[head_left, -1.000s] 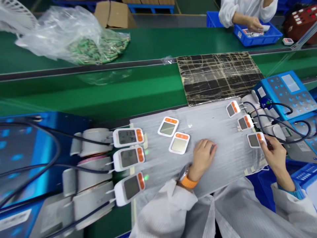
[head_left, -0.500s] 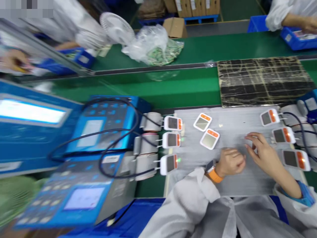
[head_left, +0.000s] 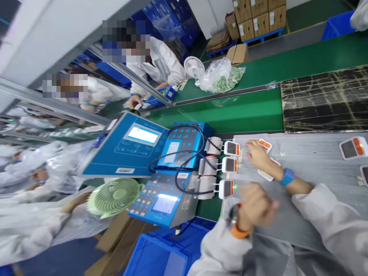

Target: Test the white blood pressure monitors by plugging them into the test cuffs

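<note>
My right hand (head_left: 258, 155), with a blue band at its wrist, reaches over two loose white devices with grey screens and orange buttons. It partly covers the upper loose device (head_left: 265, 144) and the lower loose device (head_left: 269, 175). Its fingers are stretched out near the top plugged-in device (head_left: 231, 148), and nothing shows in them. Below, my left hand (head_left: 255, 205), wearing a watch on an orange strap, is smeared by motion beside the bottom plugged-in device (head_left: 226, 189). Between these two sits the middle plugged-in device (head_left: 229, 165). Green lights glow beside the lower two.
Cables loop from blue testers (head_left: 161, 207) to white connector blocks (head_left: 207, 188) on the left. More devices (head_left: 351, 148) lie at the right edge. A dark taped board (head_left: 324, 99) lies behind the grey mat (head_left: 310, 161). Co-workers sit at the far left, near a green fan (head_left: 117, 195).
The view has swung left. My right hand has moved left from the mat's right side to over the loose devices. My left hand has shifted toward the plugged-in devices and blurred.
</note>
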A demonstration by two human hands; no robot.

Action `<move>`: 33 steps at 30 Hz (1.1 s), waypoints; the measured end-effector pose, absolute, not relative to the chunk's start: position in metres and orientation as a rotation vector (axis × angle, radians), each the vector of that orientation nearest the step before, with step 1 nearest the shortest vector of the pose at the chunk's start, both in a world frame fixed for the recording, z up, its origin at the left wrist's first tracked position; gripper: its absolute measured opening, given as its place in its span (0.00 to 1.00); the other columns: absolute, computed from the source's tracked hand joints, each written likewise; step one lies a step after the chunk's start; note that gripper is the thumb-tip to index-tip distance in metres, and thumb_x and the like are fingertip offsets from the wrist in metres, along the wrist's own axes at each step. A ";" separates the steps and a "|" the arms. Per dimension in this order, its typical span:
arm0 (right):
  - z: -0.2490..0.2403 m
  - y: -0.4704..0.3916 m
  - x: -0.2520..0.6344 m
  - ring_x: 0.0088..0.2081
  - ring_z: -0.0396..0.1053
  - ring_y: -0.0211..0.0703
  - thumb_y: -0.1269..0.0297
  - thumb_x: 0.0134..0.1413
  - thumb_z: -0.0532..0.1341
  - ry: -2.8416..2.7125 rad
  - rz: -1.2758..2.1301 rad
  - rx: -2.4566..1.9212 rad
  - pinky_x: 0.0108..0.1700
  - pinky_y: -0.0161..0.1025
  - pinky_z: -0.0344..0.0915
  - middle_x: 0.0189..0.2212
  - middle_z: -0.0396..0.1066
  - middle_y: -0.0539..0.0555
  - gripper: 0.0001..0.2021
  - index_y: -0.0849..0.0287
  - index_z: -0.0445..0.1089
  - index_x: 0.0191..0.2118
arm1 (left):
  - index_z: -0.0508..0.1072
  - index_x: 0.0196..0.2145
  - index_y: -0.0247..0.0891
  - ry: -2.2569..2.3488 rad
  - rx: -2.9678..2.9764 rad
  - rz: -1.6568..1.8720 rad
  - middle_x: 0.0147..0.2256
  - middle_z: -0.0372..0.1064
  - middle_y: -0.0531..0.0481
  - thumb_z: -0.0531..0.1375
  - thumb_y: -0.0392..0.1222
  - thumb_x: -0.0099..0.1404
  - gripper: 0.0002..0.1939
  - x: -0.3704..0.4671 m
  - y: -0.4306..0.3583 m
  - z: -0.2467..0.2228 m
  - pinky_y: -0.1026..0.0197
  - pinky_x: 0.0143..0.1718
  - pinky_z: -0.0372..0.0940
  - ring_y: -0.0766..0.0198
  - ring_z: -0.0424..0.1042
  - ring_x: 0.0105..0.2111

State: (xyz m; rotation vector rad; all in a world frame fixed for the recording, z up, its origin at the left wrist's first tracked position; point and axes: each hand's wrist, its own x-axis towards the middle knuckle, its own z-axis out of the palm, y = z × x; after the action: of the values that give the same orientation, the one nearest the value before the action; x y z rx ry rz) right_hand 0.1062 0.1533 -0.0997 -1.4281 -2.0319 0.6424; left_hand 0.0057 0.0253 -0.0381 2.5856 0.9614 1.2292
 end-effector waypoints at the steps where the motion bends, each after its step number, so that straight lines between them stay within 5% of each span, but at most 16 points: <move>1: -0.100 0.158 0.096 0.59 0.61 0.55 0.79 0.54 0.57 -2.063 0.704 -1.405 0.65 0.51 0.57 0.56 0.66 0.65 0.24 0.67 0.67 0.58 | 0.62 0.28 0.44 1.129 2.529 1.341 0.20 0.62 0.53 0.51 0.43 0.74 0.14 -0.019 0.042 -0.022 0.57 0.23 0.58 0.62 0.63 0.20; 5: -0.095 0.175 0.067 0.63 0.58 0.55 0.80 0.50 0.61 -2.100 0.893 -1.412 0.64 0.49 0.57 0.63 0.60 0.68 0.39 0.67 0.52 0.69 | 0.68 0.35 0.41 1.831 2.478 0.855 0.34 0.69 0.46 0.54 0.39 0.71 0.06 -0.104 0.133 0.013 0.53 0.38 0.67 0.55 0.70 0.35; 8: -0.090 0.179 0.061 0.61 0.60 0.56 0.78 0.51 0.64 -2.117 0.924 -1.455 0.62 0.48 0.59 0.60 0.63 0.68 0.38 0.68 0.53 0.68 | 0.72 0.45 0.36 2.017 2.511 0.217 0.45 0.70 0.37 0.57 0.37 0.68 0.09 -0.133 0.182 0.002 0.47 0.49 0.66 0.46 0.70 0.46; 15: -0.084 0.166 0.069 0.55 0.66 0.57 0.68 0.52 0.71 -2.259 0.782 -1.448 0.54 0.47 0.64 0.53 0.70 0.65 0.29 0.64 0.64 0.59 | 0.63 0.65 0.37 1.953 2.618 -0.197 0.69 0.51 0.37 0.53 0.43 0.71 0.26 -0.126 0.179 -0.038 0.42 0.45 0.62 0.36 0.63 0.51; 21: -0.086 0.154 0.072 0.54 0.66 0.59 0.60 0.54 0.71 -2.308 0.701 -1.465 0.53 0.48 0.60 0.50 0.72 0.65 0.27 0.63 0.66 0.56 | 0.62 0.67 0.40 1.896 2.638 -0.256 0.69 0.54 0.44 0.53 0.45 0.71 0.28 -0.140 0.163 -0.038 0.41 0.47 0.58 0.36 0.61 0.52; 28: -0.087 0.146 0.073 0.53 0.66 0.59 0.59 0.56 0.70 -2.319 0.677 -1.448 0.52 0.48 0.59 0.49 0.72 0.65 0.25 0.64 0.65 0.55 | 0.71 0.59 0.44 1.655 2.677 -0.151 0.66 0.61 0.45 0.59 0.37 0.65 0.24 -0.132 0.156 -0.029 0.40 0.54 0.55 0.40 0.60 0.59; 33: -0.089 0.145 0.073 0.51 0.67 0.59 0.58 0.55 0.71 -2.294 0.679 -1.448 0.51 0.48 0.60 0.48 0.72 0.64 0.26 0.63 0.65 0.55 | 0.79 0.44 0.42 1.452 2.486 0.008 0.48 0.78 0.46 0.60 0.34 0.63 0.13 -0.130 0.173 -0.049 0.43 0.58 0.51 0.50 0.71 0.53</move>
State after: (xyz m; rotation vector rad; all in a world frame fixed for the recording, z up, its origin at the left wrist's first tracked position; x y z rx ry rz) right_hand 0.0730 0.1454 -0.0891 -1.4476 -2.2942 0.6791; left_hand -0.1297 0.1733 -0.0489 2.4859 1.4516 0.0076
